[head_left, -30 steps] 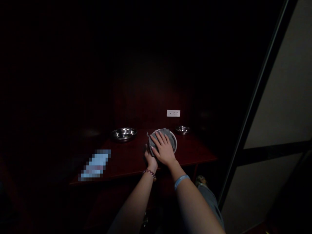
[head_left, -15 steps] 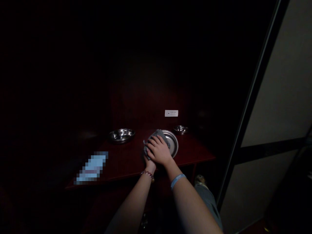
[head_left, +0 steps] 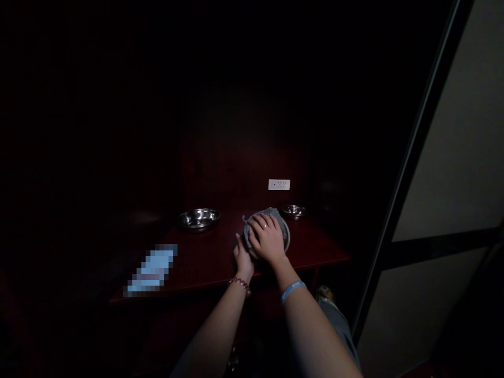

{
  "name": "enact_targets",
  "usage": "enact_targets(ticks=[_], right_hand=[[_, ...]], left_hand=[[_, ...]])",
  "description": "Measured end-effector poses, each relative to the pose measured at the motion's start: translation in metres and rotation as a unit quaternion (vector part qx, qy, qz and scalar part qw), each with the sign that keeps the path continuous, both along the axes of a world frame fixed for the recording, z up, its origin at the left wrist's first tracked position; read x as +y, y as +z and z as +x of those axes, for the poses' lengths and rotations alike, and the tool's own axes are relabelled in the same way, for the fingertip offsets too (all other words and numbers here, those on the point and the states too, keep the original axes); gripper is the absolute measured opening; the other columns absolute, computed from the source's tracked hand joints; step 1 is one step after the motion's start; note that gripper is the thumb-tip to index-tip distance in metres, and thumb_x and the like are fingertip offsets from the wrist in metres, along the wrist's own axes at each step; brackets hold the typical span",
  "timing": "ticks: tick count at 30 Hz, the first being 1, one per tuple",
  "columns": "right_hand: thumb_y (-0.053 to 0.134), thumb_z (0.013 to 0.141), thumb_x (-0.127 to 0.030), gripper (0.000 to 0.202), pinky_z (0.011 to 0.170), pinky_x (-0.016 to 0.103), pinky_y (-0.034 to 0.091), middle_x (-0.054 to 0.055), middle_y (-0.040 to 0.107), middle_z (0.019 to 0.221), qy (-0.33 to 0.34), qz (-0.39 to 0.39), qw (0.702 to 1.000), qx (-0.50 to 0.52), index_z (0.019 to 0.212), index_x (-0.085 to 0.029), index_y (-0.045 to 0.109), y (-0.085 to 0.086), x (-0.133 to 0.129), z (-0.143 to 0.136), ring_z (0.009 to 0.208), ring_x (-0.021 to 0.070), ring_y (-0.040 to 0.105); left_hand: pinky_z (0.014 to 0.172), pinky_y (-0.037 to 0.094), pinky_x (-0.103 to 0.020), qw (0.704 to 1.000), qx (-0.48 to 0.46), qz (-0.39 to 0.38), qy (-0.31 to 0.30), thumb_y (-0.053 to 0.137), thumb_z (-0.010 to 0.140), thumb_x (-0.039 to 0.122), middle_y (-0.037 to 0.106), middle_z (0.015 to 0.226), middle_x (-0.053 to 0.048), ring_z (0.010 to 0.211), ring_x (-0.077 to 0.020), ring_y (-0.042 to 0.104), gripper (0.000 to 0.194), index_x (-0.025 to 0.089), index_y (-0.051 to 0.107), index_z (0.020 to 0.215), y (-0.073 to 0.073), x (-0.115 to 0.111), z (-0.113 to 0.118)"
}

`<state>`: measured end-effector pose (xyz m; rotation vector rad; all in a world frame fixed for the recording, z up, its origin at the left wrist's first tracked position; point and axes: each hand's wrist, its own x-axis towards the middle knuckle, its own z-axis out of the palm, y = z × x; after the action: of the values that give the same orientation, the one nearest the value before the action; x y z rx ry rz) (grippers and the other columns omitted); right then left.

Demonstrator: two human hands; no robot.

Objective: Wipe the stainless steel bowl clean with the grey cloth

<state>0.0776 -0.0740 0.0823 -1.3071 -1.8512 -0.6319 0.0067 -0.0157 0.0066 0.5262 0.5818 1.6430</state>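
- My left hand (head_left: 244,262) has its grip closed on the near left edge of the metal dish (head_left: 287,239); most of my fingers there are hidden from me.
- My right hand (head_left: 270,239) lies palm down on the grey cloth (head_left: 271,212), its grip unclosed, the fingers spread and slightly bent.
- The cloth covers most of the dish, leaving its rim showing along the right side; one corner of the cloth sticks up at the left.
- I have the dish over the front part of the dark red bench (head_left: 200,262), between two steel bowls; I cannot tell whether it touches the top.
- The larger steel bowl (head_left: 199,220) sits upright on the bench, to the left and apart from my hands.
- The smaller steel bowl (head_left: 294,212) sits upright just behind the dish, to the right.
- A white socket panel (head_left: 279,185) is on the back wall, above the bench.
- Towards the bench's left end lies something pale blue (head_left: 153,269), too blurred to name.
- I wear a beaded bracelet (head_left: 240,284) on my left wrist and a blue band (head_left: 292,290) on my right.
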Motion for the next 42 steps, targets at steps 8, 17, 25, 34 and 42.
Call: enact_targets(ticks=[8,17,25,34,42], right_hand=[[0.035,0.105,-0.035,0.049,0.123,0.045,0.03,0.012,0.062,0.146,-0.044,0.022,0.969,0.24,0.141,-0.017,0.063,-0.01,0.009,0.025,0.139,0.0246,0.05],[0.038,0.102,-0.045,0.052,0.113,0.035,0.042,0.011,0.068,0.14,0.058,-0.048,0.801,0.593,0.137,-0.018,0.066,-0.017,0.022,0.034,0.129,0.023,0.061],[0.043,0.101,-0.049,0.051,0.076,0.033,0.054,0.016,0.079,0.085,-0.033,-0.053,0.718,0.693,0.076,-0.016,0.074,-0.015,0.029,0.028,0.085,0.0286,0.076],[0.039,0.102,-0.042,0.05,0.074,0.03,0.052,0.019,0.08,0.097,-0.128,-0.074,0.698,0.701,0.072,-0.018,0.071,-0.01,0.029,0.063,0.093,0.0285,0.077],[0.046,0.098,-0.043,0.048,0.071,0.03,0.05,0.019,0.079,0.088,-0.134,-0.124,0.741,0.646,0.073,-0.015,0.076,-0.008,0.016,0.085,0.09,0.0299,0.075]], left_hand=[[0.092,0.057,-0.035,0.998,0.004,-0.048,0.03,0.058,0.1,0.052,0.077,0.09,-0.009,0.087,-0.0196,0.074,0.042,0.015,0.073,0.088,0.005,0.004,0.0],[0.107,0.052,-0.043,0.994,-0.061,-0.089,0.035,0.053,0.1,0.057,0.073,0.128,-0.014,0.124,-0.0262,0.067,0.045,0.017,0.073,0.103,0.008,0.004,-0.005],[0.107,0.052,-0.045,0.99,-0.095,-0.097,-0.026,0.047,0.102,0.058,0.07,0.136,-0.014,0.132,-0.0272,0.063,0.049,0.018,0.074,0.114,0.011,0.003,-0.01],[0.116,0.044,-0.036,0.993,-0.068,-0.015,-0.094,0.048,0.104,0.044,0.075,0.127,-0.012,0.132,-0.0232,0.063,0.04,0.017,0.078,0.108,0.013,0.002,-0.001],[0.107,0.053,-0.039,0.991,-0.041,-0.039,-0.125,0.046,0.104,0.05,0.079,0.111,-0.01,0.115,-0.0241,0.072,0.044,0.017,0.075,0.109,0.024,-0.012,-0.009]])
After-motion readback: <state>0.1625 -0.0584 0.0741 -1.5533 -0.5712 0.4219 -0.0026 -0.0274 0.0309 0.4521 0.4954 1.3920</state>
